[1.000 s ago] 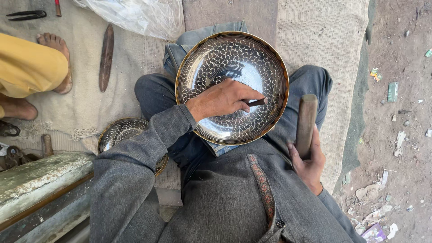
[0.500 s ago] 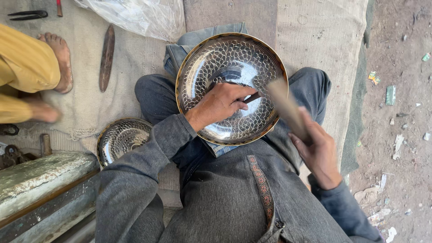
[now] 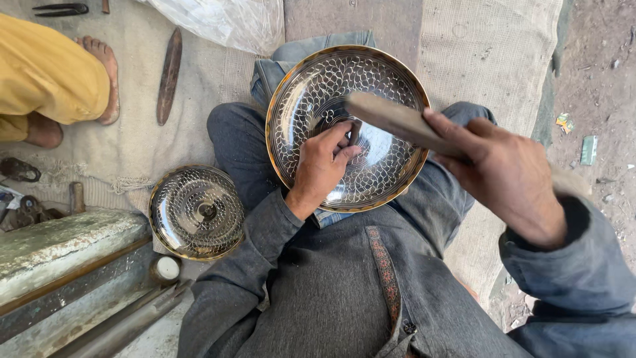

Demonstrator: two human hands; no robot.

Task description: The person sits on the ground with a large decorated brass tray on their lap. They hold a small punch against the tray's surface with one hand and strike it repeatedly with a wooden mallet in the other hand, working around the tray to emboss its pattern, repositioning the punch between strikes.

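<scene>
A large round metal plate [image 3: 311, 99] with an engraved scale pattern rests on my lap. My left hand [image 3: 321, 166] lies on the plate and pinches a small dark chisel [image 3: 353, 132] upright against its surface. My right hand [image 3: 507, 172] grips a wooden mallet stick [image 3: 397, 120], raised and blurred, its end over the plate just above the chisel.
A second, smaller engraved metal dish [image 3: 197, 212] lies on the burlap mat at my left. Another person's bare foot [image 3: 103, 76] and yellow-clad leg sit at the upper left, beside a dark wooden tool [image 3: 169, 74]. A worn metal block [image 3: 63, 248] fills the lower left. Dirt ground lies right.
My right hand has lifted the wooden stick from beside my right thigh up and leftward over the plate. My left hand shifted slightly, still holding the chisel on the plate.
</scene>
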